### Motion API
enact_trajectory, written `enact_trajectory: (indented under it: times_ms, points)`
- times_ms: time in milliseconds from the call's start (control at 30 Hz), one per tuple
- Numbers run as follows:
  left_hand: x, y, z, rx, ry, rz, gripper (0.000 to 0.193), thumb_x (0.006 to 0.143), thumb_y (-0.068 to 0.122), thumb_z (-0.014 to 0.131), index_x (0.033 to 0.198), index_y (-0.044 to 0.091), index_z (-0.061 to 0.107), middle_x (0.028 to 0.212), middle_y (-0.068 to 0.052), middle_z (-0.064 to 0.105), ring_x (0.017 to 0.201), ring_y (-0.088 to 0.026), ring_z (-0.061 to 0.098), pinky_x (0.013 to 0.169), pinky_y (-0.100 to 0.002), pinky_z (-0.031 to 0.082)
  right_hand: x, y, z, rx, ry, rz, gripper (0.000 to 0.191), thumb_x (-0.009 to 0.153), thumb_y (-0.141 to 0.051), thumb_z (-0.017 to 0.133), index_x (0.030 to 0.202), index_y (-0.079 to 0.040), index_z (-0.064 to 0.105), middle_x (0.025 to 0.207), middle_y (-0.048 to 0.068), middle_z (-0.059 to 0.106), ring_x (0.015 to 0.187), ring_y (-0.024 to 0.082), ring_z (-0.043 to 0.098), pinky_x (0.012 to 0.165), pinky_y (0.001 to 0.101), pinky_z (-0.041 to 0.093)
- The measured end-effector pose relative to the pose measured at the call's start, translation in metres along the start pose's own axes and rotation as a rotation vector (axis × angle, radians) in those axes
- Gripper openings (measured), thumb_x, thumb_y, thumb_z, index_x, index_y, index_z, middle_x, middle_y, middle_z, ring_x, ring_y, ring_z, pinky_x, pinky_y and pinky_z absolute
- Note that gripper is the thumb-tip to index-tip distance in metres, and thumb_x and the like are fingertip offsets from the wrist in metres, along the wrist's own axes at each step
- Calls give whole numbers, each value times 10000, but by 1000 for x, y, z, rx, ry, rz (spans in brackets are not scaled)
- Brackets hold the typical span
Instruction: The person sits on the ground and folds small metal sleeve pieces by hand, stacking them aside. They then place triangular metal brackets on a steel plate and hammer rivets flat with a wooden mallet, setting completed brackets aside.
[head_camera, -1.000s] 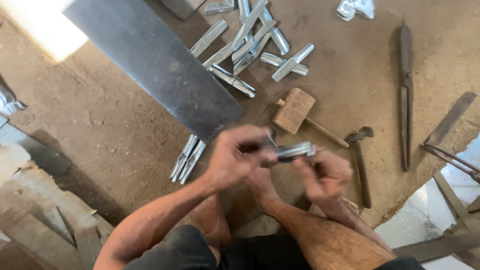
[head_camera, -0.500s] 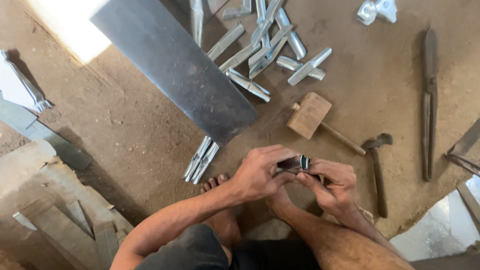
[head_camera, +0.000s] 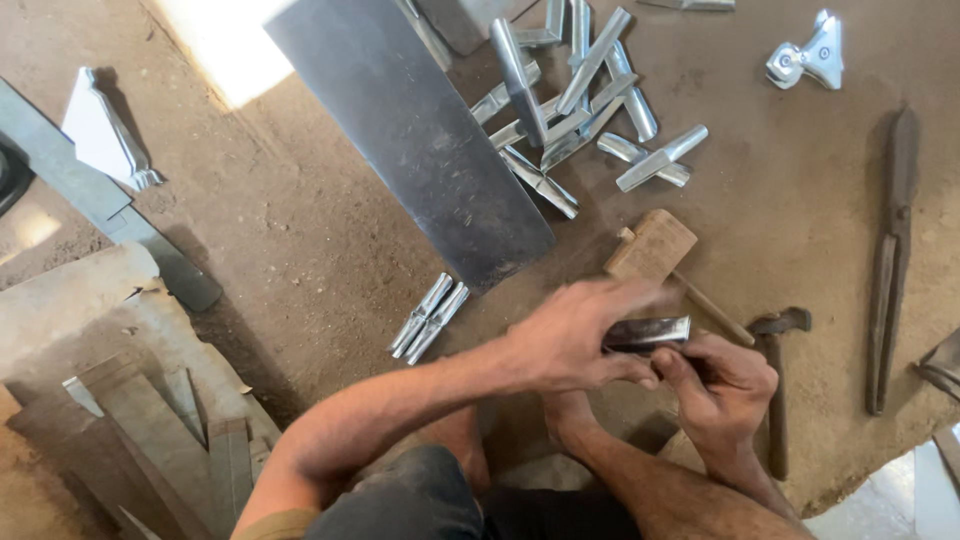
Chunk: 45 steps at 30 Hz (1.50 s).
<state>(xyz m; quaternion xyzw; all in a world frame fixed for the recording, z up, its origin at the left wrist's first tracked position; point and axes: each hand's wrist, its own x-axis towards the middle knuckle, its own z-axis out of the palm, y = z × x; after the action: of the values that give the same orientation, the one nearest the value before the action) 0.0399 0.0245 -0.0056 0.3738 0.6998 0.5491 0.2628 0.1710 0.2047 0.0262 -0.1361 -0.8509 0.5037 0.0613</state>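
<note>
Shiny folded sheet-metal piece (head_camera: 648, 333) is lying with its long axis left to right between both hands, above the dirt floor (head_camera: 300, 250); the left hand (head_camera: 575, 335) is gripping its near end, while the right hand (head_camera: 715, 385) is pinching it from below, beside the wooden mallet (head_camera: 655, 250).

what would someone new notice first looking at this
First, the two bare hands low in the middle: the left hand and right hand grip a small shiny folded metal piece between them. Just above lies a wooden mallet on the dirt floor, with a heap of similar metal pieces beyond it at the top. A long dark metal sheet slants across the upper middle, and big old shears lie at the right.
</note>
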Motion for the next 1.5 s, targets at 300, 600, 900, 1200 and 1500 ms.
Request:
enact_trajectory:
  times_ms: [300, 600, 900, 1200, 1500]
  points:
    - [-49, -2, 32, -963, 381, -147, 315, 936, 109, 791, 1214, -4, 696, 1029, -25, 726, 922, -112, 681, 808, -278, 580, -5, 4, 11, 338, -45, -80, 63, 995, -34, 701, 989, 28, 705, 883, 145, 752, 723, 153, 708, 623, 260, 572]
    - [20, -5, -68, 259, 699, 187, 1186, 848, 502, 812, 1653, 64, 60, 1550, -239, 202, 1390, -422, 308, 1142, -579, 356, 0, 13, -14, 518, 368, -243, 155, 1131, -149, 701, 1111, 4, 689, 898, 164, 736, 665, 157, 667, 608, 261, 504]
    - [-50, -11, 37, -182, 111, -92, 809, 989, 368, 705, 1683, 267, 302, 1281, -95, 731, 990, -279, 762, 900, -412, 573, -8, 6, 12, 333, 139, -73, 97, 1118, 64, 728, 1090, 118, 653, 992, 252, 721, 750, 200, 657, 688, 270, 513]
    - [-73, -20, -31, 275, 774, 160, 736, 887, 186, 799, 1499, 136, 393, 1278, -152, 665, 1119, -316, 681, 999, -445, 506, 35, 49, -15, 93, 120, -40, 120, 1185, 13, 590, 1126, 95, 654, 1122, 232, 731, 881, 215, 713, 701, 247, 503]
    - [-148, -116, 5, 649, 529, -671, 689, 737, 119, 744, 1370, -52, 534, 1140, -233, 573, 1007, -402, 560, 781, -537, 486, 26, 35, 16, 241, 87, 118, 375, 1126, 30, 669, 1460, 53, 497, 929, 171, 716, 793, 151, 701, 697, 241, 557]
